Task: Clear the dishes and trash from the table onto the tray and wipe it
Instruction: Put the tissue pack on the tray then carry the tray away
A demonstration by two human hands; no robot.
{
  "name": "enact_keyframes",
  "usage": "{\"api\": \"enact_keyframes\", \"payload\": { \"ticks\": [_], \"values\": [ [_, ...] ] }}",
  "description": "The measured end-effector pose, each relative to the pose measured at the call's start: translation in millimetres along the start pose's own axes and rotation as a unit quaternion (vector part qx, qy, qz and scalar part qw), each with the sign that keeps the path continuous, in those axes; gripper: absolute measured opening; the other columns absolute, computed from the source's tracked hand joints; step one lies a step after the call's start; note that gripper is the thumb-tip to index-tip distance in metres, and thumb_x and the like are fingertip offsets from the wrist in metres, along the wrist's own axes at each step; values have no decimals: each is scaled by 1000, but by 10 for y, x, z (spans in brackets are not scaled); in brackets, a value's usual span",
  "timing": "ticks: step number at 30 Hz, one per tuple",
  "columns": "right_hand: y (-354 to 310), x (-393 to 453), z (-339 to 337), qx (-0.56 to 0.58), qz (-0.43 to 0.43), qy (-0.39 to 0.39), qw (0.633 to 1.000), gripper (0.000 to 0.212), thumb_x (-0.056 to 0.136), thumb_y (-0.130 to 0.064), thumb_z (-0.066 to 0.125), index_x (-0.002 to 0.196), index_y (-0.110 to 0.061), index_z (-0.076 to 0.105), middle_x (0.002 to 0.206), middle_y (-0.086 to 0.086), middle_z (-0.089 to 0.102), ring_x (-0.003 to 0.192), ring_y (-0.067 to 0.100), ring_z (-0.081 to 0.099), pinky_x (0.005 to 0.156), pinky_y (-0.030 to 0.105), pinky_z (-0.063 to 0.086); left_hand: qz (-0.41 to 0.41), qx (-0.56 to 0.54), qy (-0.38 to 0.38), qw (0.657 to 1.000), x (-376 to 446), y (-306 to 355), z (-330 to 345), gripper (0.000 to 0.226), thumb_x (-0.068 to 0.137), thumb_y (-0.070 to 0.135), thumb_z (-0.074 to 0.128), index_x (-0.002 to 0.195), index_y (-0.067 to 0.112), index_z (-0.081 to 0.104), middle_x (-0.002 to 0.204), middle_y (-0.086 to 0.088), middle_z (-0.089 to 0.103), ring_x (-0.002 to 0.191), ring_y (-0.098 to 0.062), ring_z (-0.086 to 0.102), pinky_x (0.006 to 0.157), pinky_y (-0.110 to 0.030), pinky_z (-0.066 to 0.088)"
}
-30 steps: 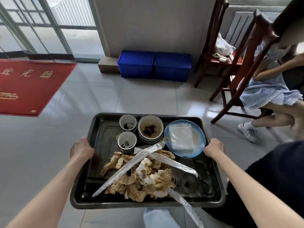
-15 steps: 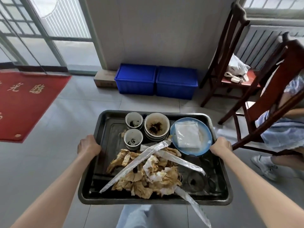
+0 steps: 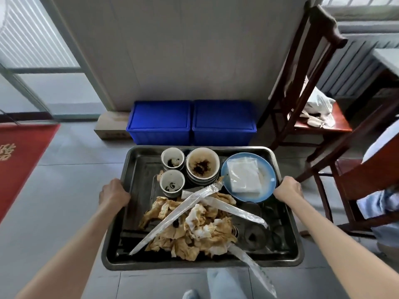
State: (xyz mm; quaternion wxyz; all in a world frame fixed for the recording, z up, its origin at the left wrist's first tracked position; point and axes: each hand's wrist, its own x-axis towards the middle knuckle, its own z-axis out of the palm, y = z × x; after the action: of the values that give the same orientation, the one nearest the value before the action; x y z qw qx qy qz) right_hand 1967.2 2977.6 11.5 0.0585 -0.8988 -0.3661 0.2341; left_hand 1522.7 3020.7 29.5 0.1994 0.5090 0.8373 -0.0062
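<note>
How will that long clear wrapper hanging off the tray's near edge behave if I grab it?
The long wrapper is probably floppy and very light: it looks like thin clear film and droops past the tray rim. It may slip off, since part of it hangs unsupported.

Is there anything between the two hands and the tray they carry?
Nothing visible. The left hand grips the left rim of the tray directly, and the right hand grips the right rim. The cups, bowls, plate and trash all lie inside the tray, away from both hands.
</note>
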Motion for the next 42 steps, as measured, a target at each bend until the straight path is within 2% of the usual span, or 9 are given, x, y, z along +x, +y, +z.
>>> {"api": "enact_keyframes", "payload": {
  "ticks": [2, 5, 9, 19, 22, 26, 33, 36, 42],
  "values": [
    [-263, 413, -66, -2, 6, -7, 1000, 16, 80, -12, 64, 84, -8, 49, 92, 14, 57, 75, 25, 47, 60, 31, 40, 0, -3, -2, 1000, 379, 333, -33, 27, 78, 10, 63, 103, 4, 56, 107, -24, 58, 103, -40, 54, 80, -38, 44],
    [-686, 1091, -174, 1, 4, -13, 1000, 25, 80, -13, 64, 101, -3, 55, 102, 18, 60, 88, 31, 56, 64, 31, 41, -3, -5, -1, 1000, 971, 872, -74, 27, 77, 10, 62, 103, 3, 56, 108, -25, 58, 104, -40, 54, 81, -38, 44],
    [-1204, 1981, -372, 2, -1, -11, 1000, 33, 80, -13, 64, 109, -1, 54, 110, 21, 59, 104, 36, 56, 70, 33, 43, 3, -7, 4, 1000, 1734, 1628, -161, 27, 77, 9, 62, 103, 3, 55, 107, -25, 59, 103, -41, 53, 80, -40, 43],
    [-2400, 3861, -670, 14, -13, 7, 1000, 21, 79, -13, 65, 90, -5, 50, 99, 19, 58, 92, 36, 56, 64, 33, 40, 16, -12, 20, 1000, 3485, 3150, -268, 27, 77, 8, 65, 100, -2, 56, 107, -28, 59, 104, -42, 54, 82, -41, 43],
    [-2667, 4342, -605, 18, -5, 18, 1000, 21, 79, -10, 64, 84, -8, 44, 93, 17, 57, 82, 32, 51, 63, 32, 38, 30, -1, 13, 999, 4082, 3560, -211, 28, 78, 11, 66, 102, 0, 57, 105, -26, 60, 102, -41, 55, 78, -40, 42],
    [-2883, 4928, -423, 21, 20, 22, 999, 22, 78, -8, 64, 84, -7, 42, 92, 17, 55, 82, 32, 51, 64, 32, 37, 50, 11, 6, 999, 4779, 4048, -123, 26, 81, 16, 65, 103, 4, 56, 103, -23, 60, 99, -42, 54, 67, -37, 36],
    [-3149, 5956, -71, 21, 57, 19, 998, 34, 77, -10, 66, 67, -14, 34, 75, 8, 45, 74, 28, 45, 61, 32, 37, 87, 25, -12, 996, 5752, 4729, 306, 25, 83, 9, 60, 106, 2, 54, 95, -22, 60, 85, -38, 53, 63, -40, 38],
    [-3168, 6405, 93, 21, 70, 13, 997, 32, 76, -9, 65, 68, -12, 35, 80, 12, 49, 74, 28, 45, 61, 33, 36, 90, 25, -21, 995, 6095, 5003, 575, 23, 83, 7, 59, 105, 2, 55, 94, -23, 60, 90, -41, 54, 64, -40, 39],
    [-3142, 7256, 494, 12, 76, 10, 997, 21, 77, -9, 65, 84, -5, 46, 83, 14, 53, 73, 27, 46, 59, 32, 38, 81, 20, -25, 996, 6665, 5473, 1206, 27, 83, 4, 57, 109, 3, 53, 85, -16, 53, 75, -32, 47, 60, -38, 36]
  ]
}}
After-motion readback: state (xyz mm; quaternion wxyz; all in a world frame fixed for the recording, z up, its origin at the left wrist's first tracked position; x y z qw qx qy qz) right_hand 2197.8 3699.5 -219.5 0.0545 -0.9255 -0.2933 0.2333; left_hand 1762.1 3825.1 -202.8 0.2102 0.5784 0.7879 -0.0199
